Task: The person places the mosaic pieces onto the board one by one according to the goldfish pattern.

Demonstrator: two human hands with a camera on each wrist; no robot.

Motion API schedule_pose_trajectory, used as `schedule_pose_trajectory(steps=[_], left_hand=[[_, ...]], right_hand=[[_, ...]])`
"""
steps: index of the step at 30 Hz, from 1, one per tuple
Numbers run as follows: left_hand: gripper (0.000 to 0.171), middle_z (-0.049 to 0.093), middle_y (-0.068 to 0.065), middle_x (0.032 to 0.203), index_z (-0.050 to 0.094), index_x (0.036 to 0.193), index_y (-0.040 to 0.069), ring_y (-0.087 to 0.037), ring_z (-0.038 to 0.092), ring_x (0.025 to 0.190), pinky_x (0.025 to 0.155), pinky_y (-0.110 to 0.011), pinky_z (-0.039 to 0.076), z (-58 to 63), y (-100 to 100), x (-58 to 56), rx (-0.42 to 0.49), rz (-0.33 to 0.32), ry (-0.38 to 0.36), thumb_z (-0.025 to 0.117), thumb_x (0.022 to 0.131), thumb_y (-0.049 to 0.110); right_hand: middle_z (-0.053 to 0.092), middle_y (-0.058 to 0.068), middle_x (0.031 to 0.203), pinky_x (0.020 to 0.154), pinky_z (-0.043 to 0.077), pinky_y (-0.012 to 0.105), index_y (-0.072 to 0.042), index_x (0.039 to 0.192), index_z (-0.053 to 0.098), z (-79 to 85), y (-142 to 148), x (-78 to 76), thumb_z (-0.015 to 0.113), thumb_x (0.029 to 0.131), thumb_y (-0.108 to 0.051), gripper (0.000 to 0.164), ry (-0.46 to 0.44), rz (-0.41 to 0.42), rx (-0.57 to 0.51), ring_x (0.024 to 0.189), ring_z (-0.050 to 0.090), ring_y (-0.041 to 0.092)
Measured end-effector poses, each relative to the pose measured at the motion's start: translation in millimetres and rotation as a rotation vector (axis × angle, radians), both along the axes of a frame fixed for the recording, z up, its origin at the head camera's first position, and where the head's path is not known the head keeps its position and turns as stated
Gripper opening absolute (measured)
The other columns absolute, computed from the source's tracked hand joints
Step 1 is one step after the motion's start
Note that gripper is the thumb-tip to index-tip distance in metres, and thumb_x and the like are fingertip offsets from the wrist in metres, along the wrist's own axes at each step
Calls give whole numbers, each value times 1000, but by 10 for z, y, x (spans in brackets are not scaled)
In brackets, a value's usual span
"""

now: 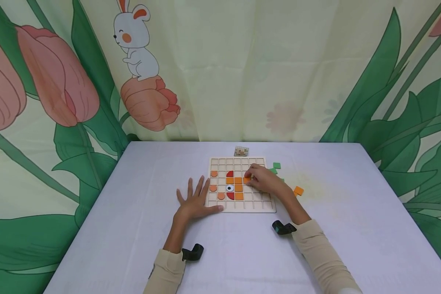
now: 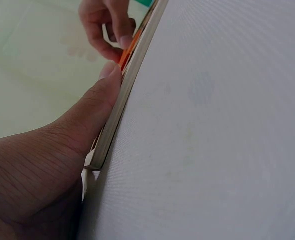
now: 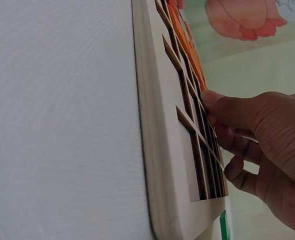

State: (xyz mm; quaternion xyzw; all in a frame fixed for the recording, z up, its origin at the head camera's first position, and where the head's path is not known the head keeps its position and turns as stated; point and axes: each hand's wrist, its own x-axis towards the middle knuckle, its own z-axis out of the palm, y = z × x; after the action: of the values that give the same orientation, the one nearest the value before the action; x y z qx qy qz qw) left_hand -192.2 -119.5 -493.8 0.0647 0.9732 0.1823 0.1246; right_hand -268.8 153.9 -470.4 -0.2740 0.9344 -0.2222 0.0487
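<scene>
A wooden grid board (image 1: 257, 205) lies on the white table. My left hand (image 1: 194, 205) rests at its left side, fingers spread and straight, the thumb along the front left corner. With thumb and fingers, my right hand (image 1: 264, 180) pinches an orange square tile (image 1: 247, 180) at a cell right of the middle. Left of it, more orange square tiles (image 1: 239, 188) sit in the grid around a white eye tile (image 1: 230, 188). Red curved pieces (image 1: 230, 174) lie above and below the eye. Peach round pieces (image 1: 213, 188) occupy cells near the left edge.
Green square tiles (image 1: 277, 165) lie just right of the board, partly behind the right hand. Loose orange tiles (image 1: 298, 190) lie farther right. A small patterned card (image 1: 241, 151) stands behind the board. A printed curtain (image 1: 220, 81) hangs past the table's far edge.
</scene>
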Motion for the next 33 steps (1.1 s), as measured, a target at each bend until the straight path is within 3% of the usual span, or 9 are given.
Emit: schedule_pose_trajectory(steps=[8, 22, 33], left_hand=[[112, -1, -2, 167, 9, 159, 25, -38, -15, 151, 107, -76, -10, -17, -3, -1, 2, 5, 6, 60, 74, 78], [112, -1, -2, 167, 10, 159, 24, -39, -15, 151, 107, -75, -10, -8, 12, 5, 13, 12, 15, 61, 74, 77], [111, -1, -2, 167, 11, 159, 25, -39, -15, 151, 108, -75, -10, -6, 15, 5, 9, 14, 15, 61, 74, 77]], right_hand=[[63, 4, 106, 82, 52, 30, -7, 108, 71, -53, -2, -25, 72, 90, -21, 22, 8, 4, -15, 90, 56, 17], [63, 4, 104, 74, 48, 27, -7, 107, 71, -45, 22, -10, 73, 89, -20, 22, 24, 14, -54, 84, 53, 15], [63, 5, 111, 79, 51, 27, -7, 115, 68, -74, 17, 18, 72, 90, -20, 28, 14, -18, -49, 87, 55, 16]])
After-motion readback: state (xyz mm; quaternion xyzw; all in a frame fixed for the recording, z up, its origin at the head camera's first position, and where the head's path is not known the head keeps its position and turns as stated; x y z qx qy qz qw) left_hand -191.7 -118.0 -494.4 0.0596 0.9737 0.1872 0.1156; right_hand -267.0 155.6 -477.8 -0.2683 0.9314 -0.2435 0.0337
